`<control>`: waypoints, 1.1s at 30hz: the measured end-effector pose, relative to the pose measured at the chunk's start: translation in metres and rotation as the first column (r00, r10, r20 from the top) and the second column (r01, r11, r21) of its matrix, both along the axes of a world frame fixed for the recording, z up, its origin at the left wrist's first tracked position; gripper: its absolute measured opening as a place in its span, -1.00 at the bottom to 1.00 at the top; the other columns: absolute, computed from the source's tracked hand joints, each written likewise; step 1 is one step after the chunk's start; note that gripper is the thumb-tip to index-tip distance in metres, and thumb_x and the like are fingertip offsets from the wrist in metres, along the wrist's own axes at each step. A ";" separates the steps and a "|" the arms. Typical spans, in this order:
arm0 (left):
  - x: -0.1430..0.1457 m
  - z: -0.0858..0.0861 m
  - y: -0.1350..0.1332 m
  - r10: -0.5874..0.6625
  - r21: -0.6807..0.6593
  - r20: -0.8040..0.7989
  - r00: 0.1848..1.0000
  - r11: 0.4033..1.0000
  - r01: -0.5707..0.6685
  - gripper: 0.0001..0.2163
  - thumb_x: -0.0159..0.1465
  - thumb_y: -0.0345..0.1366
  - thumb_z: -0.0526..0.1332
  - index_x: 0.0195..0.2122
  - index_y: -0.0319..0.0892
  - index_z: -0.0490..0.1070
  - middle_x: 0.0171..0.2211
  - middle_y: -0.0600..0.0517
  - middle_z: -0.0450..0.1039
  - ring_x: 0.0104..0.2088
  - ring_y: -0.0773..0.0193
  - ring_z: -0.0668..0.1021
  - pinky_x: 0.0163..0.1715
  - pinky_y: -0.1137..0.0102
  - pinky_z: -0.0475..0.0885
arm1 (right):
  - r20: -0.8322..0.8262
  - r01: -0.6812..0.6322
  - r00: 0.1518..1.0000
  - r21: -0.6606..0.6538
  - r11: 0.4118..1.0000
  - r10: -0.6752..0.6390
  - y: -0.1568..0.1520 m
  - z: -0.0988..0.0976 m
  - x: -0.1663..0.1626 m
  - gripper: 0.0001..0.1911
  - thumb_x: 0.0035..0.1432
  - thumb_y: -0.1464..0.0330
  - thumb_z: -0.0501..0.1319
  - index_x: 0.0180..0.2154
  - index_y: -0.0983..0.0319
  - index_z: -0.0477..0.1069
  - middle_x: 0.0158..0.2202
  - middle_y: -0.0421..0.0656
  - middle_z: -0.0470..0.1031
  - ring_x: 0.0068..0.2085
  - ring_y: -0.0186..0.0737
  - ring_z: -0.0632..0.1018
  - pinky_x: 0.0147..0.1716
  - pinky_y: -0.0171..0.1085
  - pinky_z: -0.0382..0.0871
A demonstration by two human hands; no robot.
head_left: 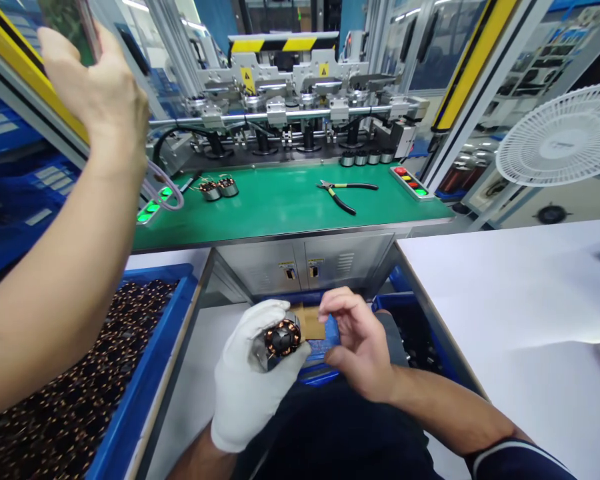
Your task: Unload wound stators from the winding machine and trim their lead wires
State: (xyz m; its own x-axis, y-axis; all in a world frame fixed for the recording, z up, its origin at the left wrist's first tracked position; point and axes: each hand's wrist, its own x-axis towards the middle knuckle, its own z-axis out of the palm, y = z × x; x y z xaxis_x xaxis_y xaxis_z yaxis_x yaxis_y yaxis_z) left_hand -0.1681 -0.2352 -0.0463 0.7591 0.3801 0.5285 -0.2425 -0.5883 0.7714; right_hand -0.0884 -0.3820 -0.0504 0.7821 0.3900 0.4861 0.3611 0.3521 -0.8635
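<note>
My left hand (247,383), in a white glove, is wrapped around a wound motor stator (283,338) with a black centre and copper coils. Its wound face is turned up towards me; another metal part seems to lie beside it in the palm, partly hidden by the fingers. Bare and to the right of the stator, my right hand (363,350) has its thumb and fingers apart, with nothing between them. Beneath both hands, a piece of brown cardboard (313,325) and part of a blue bin (323,377) show in the gap.
On the green worktop (275,210) lie pliers (343,191), two wired stators (219,188) and several more (367,158). Behind stands a winding machine (300,100). A blue tray (145,373) holds many stators. Another person's arm (75,220) reaches across the left. A fan (563,140) stands right.
</note>
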 end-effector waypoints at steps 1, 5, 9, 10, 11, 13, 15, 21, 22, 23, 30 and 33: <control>0.001 0.000 0.001 -0.004 0.006 0.000 1.000 1.000 0.004 -0.68 0.16 -0.32 0.42 -0.06 -0.06 0.46 -0.04 0.03 0.58 -0.01 0.31 0.62 0.04 0.47 0.53 | 0.047 -0.019 0.999 -0.045 0.999 0.021 -0.002 0.000 0.000 -0.67 0.15 0.22 0.40 -0.10 0.21 0.44 -0.19 -0.11 0.40 -0.18 -0.26 0.47 -0.18 -0.26 0.40; 0.002 -0.003 0.001 -0.012 -0.001 -0.029 1.000 1.000 0.012 -0.69 0.17 -0.31 0.41 -0.07 -0.05 0.47 -0.04 0.03 0.56 -0.01 0.31 0.61 0.04 0.46 0.53 | 0.142 -0.012 0.989 -0.123 0.992 0.030 -0.003 0.007 0.002 -0.93 0.22 0.45 0.33 -0.34 0.24 0.48 -0.37 -0.20 0.46 -0.31 -0.36 0.48 -0.28 -0.35 0.38; 0.001 -0.005 0.001 -0.023 0.006 -0.082 0.996 1.000 0.024 -0.69 0.16 -0.28 0.40 -0.07 -0.02 0.47 -0.04 0.05 0.57 -0.02 0.28 0.62 0.04 0.45 0.53 | 0.161 0.046 0.987 -0.128 0.991 -0.025 0.000 0.014 0.007 -0.85 0.21 0.47 0.33 -0.42 0.26 0.46 -0.44 -0.22 0.47 -0.39 -0.39 0.48 -0.34 -0.36 0.38; 0.000 -0.004 0.001 -0.022 0.010 -0.093 0.995 1.000 0.023 -0.69 0.16 -0.28 0.40 -0.06 -0.02 0.47 -0.05 0.06 0.57 -0.03 0.29 0.62 0.02 0.46 0.53 | 0.142 0.034 0.990 -0.132 0.991 -0.015 0.000 0.015 0.008 -0.85 0.21 0.45 0.34 -0.42 0.26 0.47 -0.44 -0.21 0.48 -0.38 -0.39 0.48 -0.34 -0.36 0.38; 0.000 -0.003 0.001 -0.025 0.017 -0.102 0.994 0.999 0.027 -0.69 0.16 -0.29 0.39 -0.06 -0.01 0.47 -0.07 0.07 0.57 -0.05 0.29 0.63 0.00 0.47 0.54 | 0.105 0.007 0.994 -0.138 0.990 0.007 0.001 0.015 0.010 -0.86 0.20 0.42 0.35 -0.41 0.26 0.48 -0.43 -0.21 0.48 -0.38 -0.38 0.49 -0.33 -0.35 0.39; -0.001 0.002 0.001 -0.041 0.039 -0.112 0.993 0.998 0.046 -0.72 0.16 -0.31 0.36 -0.09 -0.02 0.46 -0.10 0.08 0.57 -0.08 0.30 0.63 -0.05 0.49 0.55 | 0.012 -0.074 0.997 -0.156 0.985 0.077 0.002 0.016 0.013 -0.85 0.19 0.34 0.38 -0.39 0.26 0.49 -0.41 -0.18 0.50 -0.36 -0.35 0.50 -0.32 -0.33 0.41; -0.001 0.006 0.001 -0.058 0.076 -0.114 0.992 0.995 0.067 -0.76 0.17 -0.32 0.33 -0.12 -0.03 0.45 -0.12 0.08 0.56 -0.10 0.29 0.64 -0.09 0.48 0.55 | -0.039 -0.139 0.990 -0.165 0.977 0.134 0.003 0.017 0.014 -0.81 0.19 0.30 0.38 -0.39 0.27 0.50 -0.41 -0.17 0.50 -0.36 -0.34 0.50 -0.33 -0.32 0.41; -0.003 0.005 -0.001 0.000 0.173 -0.139 0.990 0.985 0.024 -0.80 0.19 -0.31 0.29 -0.15 -0.04 0.43 -0.13 0.06 0.55 -0.11 0.25 0.63 -0.11 0.42 0.54 | 0.149 0.005 0.989 -0.124 0.992 0.013 0.004 0.019 0.003 -0.86 0.26 0.40 0.29 -0.38 0.26 0.47 -0.42 -0.17 0.49 -0.36 -0.35 0.49 -0.35 -0.32 0.40; -0.003 0.004 0.000 0.005 0.180 -0.141 0.990 0.983 0.021 -0.80 0.19 -0.32 0.28 -0.15 -0.04 0.43 -0.14 0.06 0.55 -0.12 0.25 0.63 -0.11 0.41 0.54 | 0.176 0.014 0.984 -0.119 0.993 0.007 0.004 0.019 0.001 -0.87 0.27 0.41 0.28 -0.37 0.26 0.47 -0.41 -0.17 0.49 -0.36 -0.34 0.50 -0.35 -0.32 0.40; -0.004 0.004 0.000 0.005 0.181 -0.140 0.990 0.983 0.021 -0.80 0.18 -0.34 0.28 -0.15 -0.05 0.43 -0.14 0.06 0.55 -0.13 0.24 0.63 -0.11 0.40 0.53 | 0.191 0.012 0.982 -0.118 0.993 0.010 0.004 0.018 0.000 -0.88 0.27 0.40 0.28 -0.36 0.26 0.47 -0.41 -0.16 0.49 -0.36 -0.33 0.50 -0.34 -0.31 0.41; -0.003 0.013 0.003 -0.048 0.120 -0.074 0.996 0.991 0.057 -0.77 0.09 -0.41 0.24 -0.20 -0.05 0.43 -0.20 0.09 0.58 -0.17 0.29 0.65 -0.13 0.50 0.54 | 0.200 -0.074 0.974 -0.170 0.983 0.108 -0.002 0.021 0.015 -0.91 0.28 0.39 0.27 -0.19 0.26 0.52 -0.30 -0.11 0.51 -0.26 -0.29 0.54 -0.25 -0.27 0.47; -0.003 0.016 0.003 -0.048 0.139 -0.075 0.996 0.989 0.058 -0.77 0.09 -0.40 0.26 -0.21 -0.07 0.44 -0.23 0.09 0.59 -0.21 0.27 0.66 -0.18 0.49 0.56 | 0.274 -0.070 0.954 -0.189 0.979 0.121 -0.003 0.026 0.014 -0.96 0.25 0.47 0.29 -0.29 0.27 0.52 -0.37 -0.13 0.53 -0.31 -0.32 0.54 -0.30 -0.30 0.46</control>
